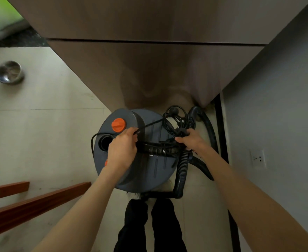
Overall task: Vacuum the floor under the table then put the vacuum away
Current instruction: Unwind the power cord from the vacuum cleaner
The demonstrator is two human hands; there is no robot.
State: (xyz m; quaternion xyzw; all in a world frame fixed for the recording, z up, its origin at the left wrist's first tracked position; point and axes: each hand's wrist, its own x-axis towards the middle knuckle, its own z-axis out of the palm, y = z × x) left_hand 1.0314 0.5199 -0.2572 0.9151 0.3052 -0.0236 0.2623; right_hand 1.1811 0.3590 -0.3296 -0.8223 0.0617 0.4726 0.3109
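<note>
Both grips on black cord (pixel 175 122) atop round grey vacuum (pixel 149 160), orange cap (pixel 118 124).

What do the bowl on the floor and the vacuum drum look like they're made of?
The bowl looks like stainless steel: silvery with bright reflections. The vacuum drum seems moulded plastic: matte grey, with an orange cap.

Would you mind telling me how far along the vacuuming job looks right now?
Vacuuming looks finished: the grey vacuum stands by the wooden cabinet, its hose looped alongside. In hand: the left hand pinches the power cord while the right hand grips the coiled bundle. Left: finishing the wrap and stowing the vacuum.
</note>
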